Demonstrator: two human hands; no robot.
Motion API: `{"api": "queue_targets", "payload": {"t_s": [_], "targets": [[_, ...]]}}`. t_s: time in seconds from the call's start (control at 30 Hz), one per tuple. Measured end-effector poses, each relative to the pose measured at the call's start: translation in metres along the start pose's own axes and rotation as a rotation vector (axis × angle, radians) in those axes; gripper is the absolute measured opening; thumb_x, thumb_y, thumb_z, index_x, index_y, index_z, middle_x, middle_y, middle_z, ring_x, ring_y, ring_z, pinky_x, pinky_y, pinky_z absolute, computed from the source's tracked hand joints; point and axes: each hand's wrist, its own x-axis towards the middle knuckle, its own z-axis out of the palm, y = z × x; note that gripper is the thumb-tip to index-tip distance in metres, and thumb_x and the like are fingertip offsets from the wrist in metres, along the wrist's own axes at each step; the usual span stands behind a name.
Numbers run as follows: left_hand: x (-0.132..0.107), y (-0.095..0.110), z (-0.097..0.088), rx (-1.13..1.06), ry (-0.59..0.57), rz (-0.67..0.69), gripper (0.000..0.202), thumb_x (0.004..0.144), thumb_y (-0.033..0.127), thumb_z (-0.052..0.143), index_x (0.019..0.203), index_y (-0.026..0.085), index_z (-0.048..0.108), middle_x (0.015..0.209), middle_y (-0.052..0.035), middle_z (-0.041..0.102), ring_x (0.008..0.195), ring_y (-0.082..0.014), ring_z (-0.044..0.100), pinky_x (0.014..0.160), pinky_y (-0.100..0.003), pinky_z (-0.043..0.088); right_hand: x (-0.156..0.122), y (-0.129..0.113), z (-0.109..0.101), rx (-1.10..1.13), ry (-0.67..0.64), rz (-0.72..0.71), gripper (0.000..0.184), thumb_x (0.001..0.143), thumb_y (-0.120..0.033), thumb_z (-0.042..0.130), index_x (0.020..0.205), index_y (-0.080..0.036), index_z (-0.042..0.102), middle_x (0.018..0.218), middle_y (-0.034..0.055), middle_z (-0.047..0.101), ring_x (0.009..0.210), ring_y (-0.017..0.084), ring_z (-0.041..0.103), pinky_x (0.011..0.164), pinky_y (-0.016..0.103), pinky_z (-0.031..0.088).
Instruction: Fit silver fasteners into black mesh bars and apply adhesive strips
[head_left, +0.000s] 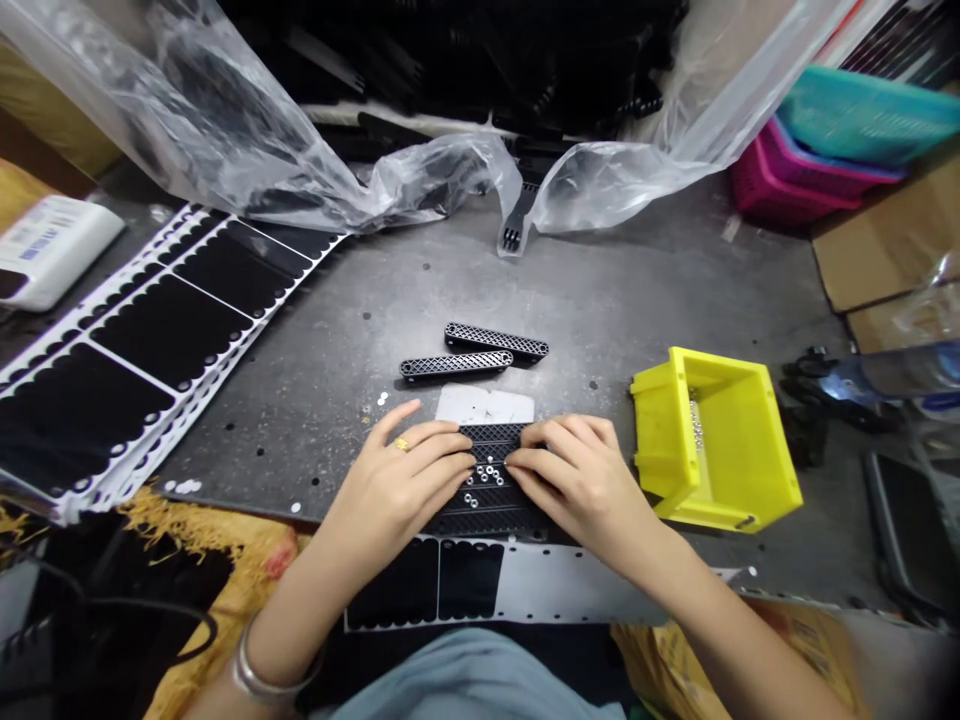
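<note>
Several black lattice-patterned bars (487,520) lie side by side on the table in front of me. Small silver nuts (491,472) are scattered loose over the middle of them. My left hand (401,475) rests at the left end of the bars, its index finger and thumb bent together close to the nuts. From the right side my right hand (577,475) reaches in, with its fingertips pressed together over the bars. Whatever either pinch holds is hidden. Two more lattice bars, one nearer (456,366) and one farther (496,341), lie beyond my hands.
A yellow bin (784,470) with small metal pieces stands at the right. Sheets of black stickers (169,310) are stacked at the left, and another sheet (585,585) lies at the front edge. Clear plastic (442,180) hangs across the back. Colored baskets (795,180) sit back right.
</note>
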Motion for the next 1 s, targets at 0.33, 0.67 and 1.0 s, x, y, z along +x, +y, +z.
{"api": "queue_targets", "payload": {"t_s": [0.33, 0.67, 1.0], "targets": [[-0.004, -0.004, -0.006, 0.025, 0.019, 0.006, 0.015, 0.102, 0.015, 0.057, 0.109, 0.020, 0.070, 0.108, -0.0017, 0.078, 0.110, -0.0181, 0.071, 0.122, -0.045, 0.032, -0.003, 0.005, -0.001, -0.064, 0.057, 0.025, 0.013, 0.103, -0.023, 0.060, 0.098, -0.020, 0.071, 0.096, 0.0024, 0.075, 0.092, 0.019, 0.062, 0.089, 0.037, 0.037], [-0.037, -0.008, 0.001, 0.043, 0.158, -0.161, 0.021, 0.095, 0.009, 0.067, 0.111, 0.022, 0.071, 0.107, -0.0031, 0.077, 0.103, -0.0192, 0.072, 0.115, -0.049, 0.043, -0.030, 0.012, -0.010, -0.283, 0.093, -0.105, 0.022, 0.100, -0.023, 0.065, 0.118, -0.013, 0.072, 0.102, 0.0076, 0.079, 0.095, 0.022, 0.066, 0.089, 0.039, 0.042], [-0.034, 0.011, 0.004, 0.086, 0.190, -0.162, 0.027, 0.094, 0.009, 0.068, 0.118, 0.022, 0.071, 0.118, -0.0050, 0.078, 0.116, -0.0214, 0.068, 0.115, -0.047, 0.041, -0.032, -0.006, -0.005, -0.344, 0.006, -0.084, 0.032, 0.103, -0.030, 0.059, 0.130, -0.015, 0.069, 0.110, 0.0104, 0.078, 0.099, 0.024, 0.066, 0.094, 0.040, 0.042]]}}
